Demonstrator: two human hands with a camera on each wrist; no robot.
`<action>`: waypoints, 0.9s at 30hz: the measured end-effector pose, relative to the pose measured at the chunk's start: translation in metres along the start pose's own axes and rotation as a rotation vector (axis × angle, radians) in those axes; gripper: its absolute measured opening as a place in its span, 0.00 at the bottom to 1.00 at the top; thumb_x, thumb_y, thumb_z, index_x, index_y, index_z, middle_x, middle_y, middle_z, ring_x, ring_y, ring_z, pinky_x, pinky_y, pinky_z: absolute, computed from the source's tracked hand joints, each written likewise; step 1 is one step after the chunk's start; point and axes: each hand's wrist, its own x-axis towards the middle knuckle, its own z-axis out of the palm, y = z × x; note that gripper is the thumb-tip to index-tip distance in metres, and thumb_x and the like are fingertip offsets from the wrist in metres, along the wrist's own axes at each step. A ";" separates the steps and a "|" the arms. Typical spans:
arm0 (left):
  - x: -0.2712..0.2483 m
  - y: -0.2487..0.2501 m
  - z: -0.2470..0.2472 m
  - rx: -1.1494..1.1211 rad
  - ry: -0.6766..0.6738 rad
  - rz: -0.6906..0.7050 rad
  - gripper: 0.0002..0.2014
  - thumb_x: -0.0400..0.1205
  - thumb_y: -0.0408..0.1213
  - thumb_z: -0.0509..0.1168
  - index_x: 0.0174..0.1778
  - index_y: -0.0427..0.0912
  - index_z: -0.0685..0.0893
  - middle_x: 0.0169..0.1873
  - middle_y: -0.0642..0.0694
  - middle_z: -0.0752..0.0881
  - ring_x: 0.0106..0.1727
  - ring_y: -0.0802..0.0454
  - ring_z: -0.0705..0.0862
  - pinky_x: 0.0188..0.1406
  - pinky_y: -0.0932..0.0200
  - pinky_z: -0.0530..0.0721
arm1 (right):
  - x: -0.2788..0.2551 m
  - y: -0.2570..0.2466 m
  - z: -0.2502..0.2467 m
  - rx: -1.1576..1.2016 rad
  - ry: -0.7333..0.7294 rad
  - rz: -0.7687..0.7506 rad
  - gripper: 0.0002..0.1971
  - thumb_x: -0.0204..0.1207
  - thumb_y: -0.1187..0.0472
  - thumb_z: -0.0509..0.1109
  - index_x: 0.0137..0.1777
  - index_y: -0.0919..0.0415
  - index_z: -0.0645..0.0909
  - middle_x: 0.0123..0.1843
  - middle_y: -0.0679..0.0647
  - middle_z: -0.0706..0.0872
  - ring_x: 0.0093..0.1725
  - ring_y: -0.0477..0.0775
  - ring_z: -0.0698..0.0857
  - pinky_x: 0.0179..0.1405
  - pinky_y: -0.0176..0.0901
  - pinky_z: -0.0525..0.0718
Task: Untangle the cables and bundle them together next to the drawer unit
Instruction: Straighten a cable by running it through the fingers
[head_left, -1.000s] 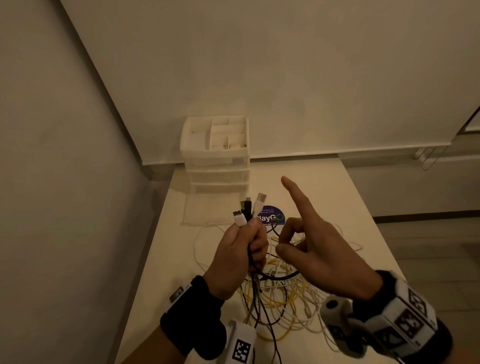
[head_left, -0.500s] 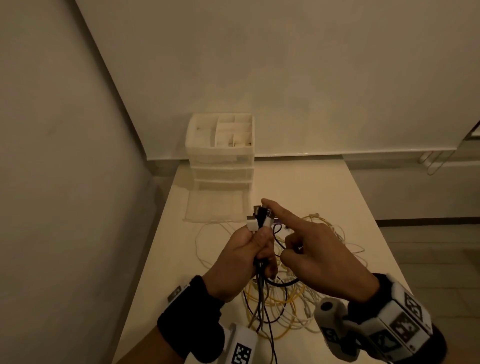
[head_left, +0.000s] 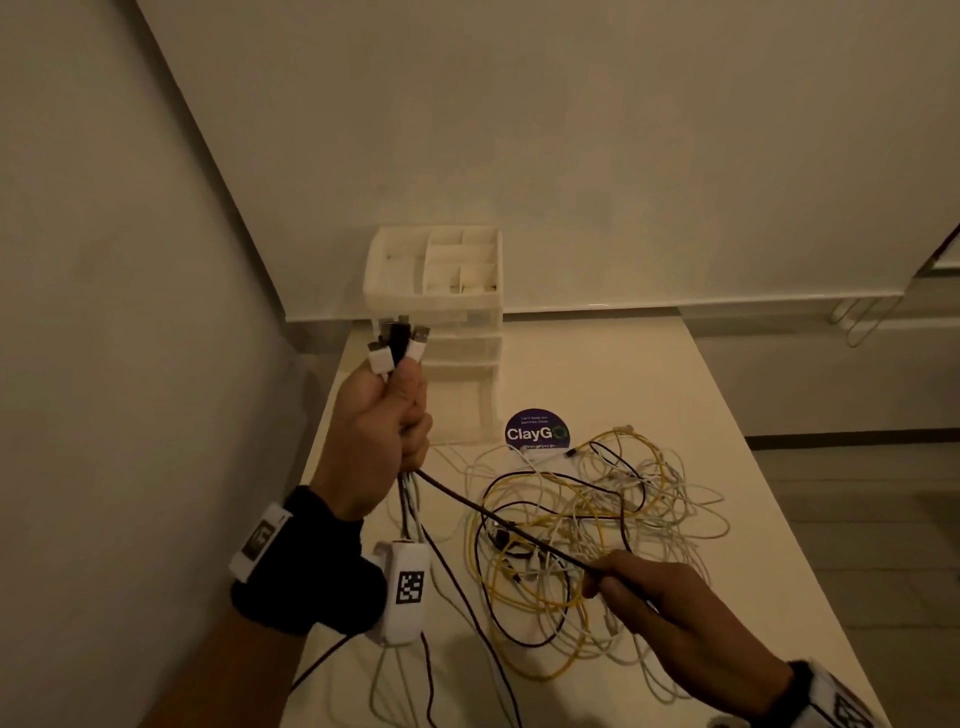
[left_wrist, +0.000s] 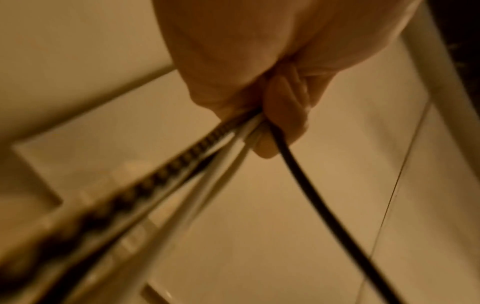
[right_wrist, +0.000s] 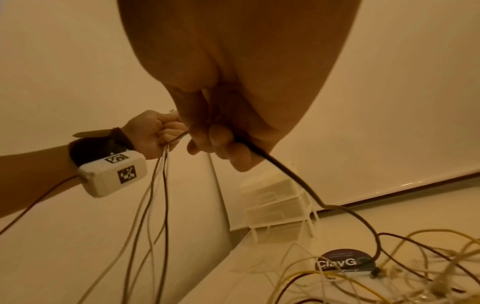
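Left hand (head_left: 376, 441) now raised, fist clenched round cable ends, plugs (head_left: 397, 345) sticking up. Right hand (head_left: 670, 618), pointing a second ago, now pinches dark braided cable (head_left: 498, 514), drawn taut. White plastic drawer unit (head_left: 441, 291): top compartments look bare. Yellow-white cable tangle (head_left: 587, 540) on table (head_left: 649, 374). Left wrist view alone shows braiding.

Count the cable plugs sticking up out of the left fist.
4 visible above the left hand: a white plug on the left, a black plug in the middle, a small metal-tipped one behind it, and a white plug on the right. More may be hidden.
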 end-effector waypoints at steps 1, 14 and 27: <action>-0.001 0.000 -0.001 0.049 0.018 0.031 0.18 0.84 0.45 0.55 0.30 0.42 0.64 0.21 0.52 0.62 0.16 0.58 0.58 0.16 0.69 0.59 | 0.003 0.003 0.000 -0.041 0.033 -0.003 0.12 0.84 0.46 0.59 0.48 0.46 0.82 0.32 0.49 0.80 0.31 0.48 0.76 0.33 0.42 0.74; -0.042 -0.039 0.062 0.721 -0.370 -0.069 0.05 0.76 0.47 0.72 0.40 0.50 0.89 0.36 0.53 0.90 0.39 0.54 0.88 0.42 0.48 0.85 | 0.041 -0.023 0.001 0.145 0.241 0.059 0.22 0.85 0.48 0.60 0.31 0.57 0.78 0.23 0.47 0.74 0.23 0.42 0.70 0.28 0.41 0.69; -0.004 -0.003 0.011 0.413 0.364 0.215 0.14 0.80 0.44 0.67 0.27 0.51 0.84 0.15 0.56 0.74 0.17 0.58 0.68 0.21 0.61 0.67 | 0.038 -0.008 -0.002 0.219 0.224 0.020 0.19 0.86 0.52 0.57 0.36 0.56 0.81 0.25 0.49 0.75 0.27 0.48 0.73 0.33 0.47 0.74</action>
